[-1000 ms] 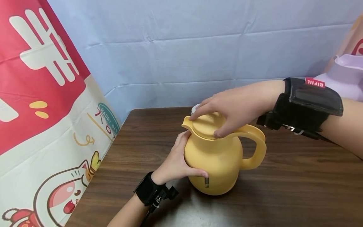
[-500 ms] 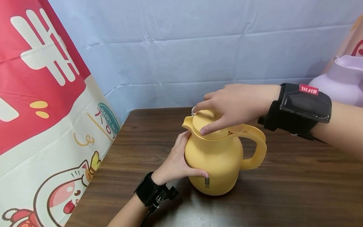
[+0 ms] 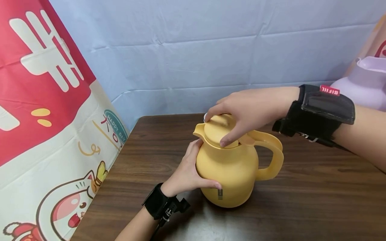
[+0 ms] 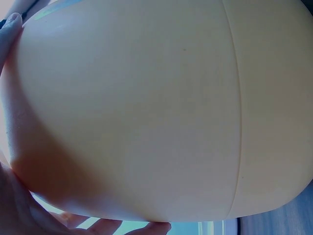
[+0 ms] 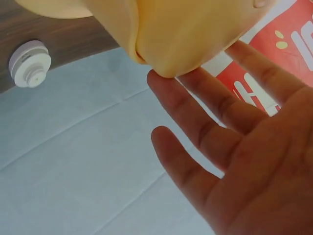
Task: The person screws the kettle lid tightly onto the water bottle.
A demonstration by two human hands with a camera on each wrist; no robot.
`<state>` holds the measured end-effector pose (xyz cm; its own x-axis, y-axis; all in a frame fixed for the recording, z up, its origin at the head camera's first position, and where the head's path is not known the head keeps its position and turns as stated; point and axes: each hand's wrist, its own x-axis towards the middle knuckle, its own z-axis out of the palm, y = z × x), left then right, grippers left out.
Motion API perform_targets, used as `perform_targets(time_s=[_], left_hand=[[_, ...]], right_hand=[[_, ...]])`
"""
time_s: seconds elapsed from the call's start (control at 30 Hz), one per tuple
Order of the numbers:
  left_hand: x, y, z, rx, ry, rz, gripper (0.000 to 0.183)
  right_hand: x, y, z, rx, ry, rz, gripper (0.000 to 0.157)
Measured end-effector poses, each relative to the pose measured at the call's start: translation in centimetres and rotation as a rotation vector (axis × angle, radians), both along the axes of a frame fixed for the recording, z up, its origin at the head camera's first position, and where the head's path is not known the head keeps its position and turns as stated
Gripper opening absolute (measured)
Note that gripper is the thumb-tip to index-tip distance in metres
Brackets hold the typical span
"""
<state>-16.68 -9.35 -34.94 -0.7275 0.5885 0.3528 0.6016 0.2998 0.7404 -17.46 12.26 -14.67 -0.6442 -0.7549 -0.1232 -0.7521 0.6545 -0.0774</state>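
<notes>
A yellow vacuum jug stands upright on the table, its spout to the left and its loop handle to the right. My left hand holds the jug's round body from the left, thumb across the front; fingertips show at the body's edge in the left wrist view. From above, my right hand grips the round yellow lid at the jug's mouth, thumb on the near side and fingers over the far side. In the right wrist view, fingertips lie against the yellow lid.
A white knobbed stopper stands on the table behind the jug, mostly hidden by my right hand in the head view. A lilac jug is at the far right. Pale blue cloth hangs behind, a printed cloth at the left.
My right hand has shifted its hold on the lid, turning at the wrist, and the lid sits slightly higher and rotated. My left hand and the jug have stayed in place.
</notes>
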Motion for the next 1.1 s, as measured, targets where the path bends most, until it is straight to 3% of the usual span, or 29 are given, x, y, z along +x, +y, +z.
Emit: perform_targets(time_s=[0.23, 0.37, 0.5, 0.57, 0.73, 1.1], left_hand=[[0.0, 0.1, 0.0, -0.005, -0.018, 0.015, 0.12], [-0.1, 0.2, 0.0, -0.006, -0.033, 0.009, 0.118], [-0.1, 0.2, 0.1, -0.001, -0.032, 0.009, 0.118], [0.0, 0.2, 0.1, 0.0, -0.027, 0.016, 0.12], [0.0, 0.2, 0.1, 0.001, -0.027, 0.015, 0.122], [0.0, 0.2, 0.3, 0.002, -0.005, 0.022, 0.122]], right_hand=[[0.3, -0.4, -0.3, 0.028, 0.044, -0.082, 0.067], [0.5, 0.1, 0.6, 0.071, -0.071, -0.118, 0.064], [0.4, 0.7, 1.5, 0.084, -0.191, -0.078, 0.07], [0.4, 1.0, 1.6, 0.097, -0.206, -0.049, 0.072], [0.4, 1.2, 1.4, 0.1, -0.189, -0.051, 0.067], [0.2, 1.0, 0.1, -0.029, -0.111, -0.043, 0.05]])
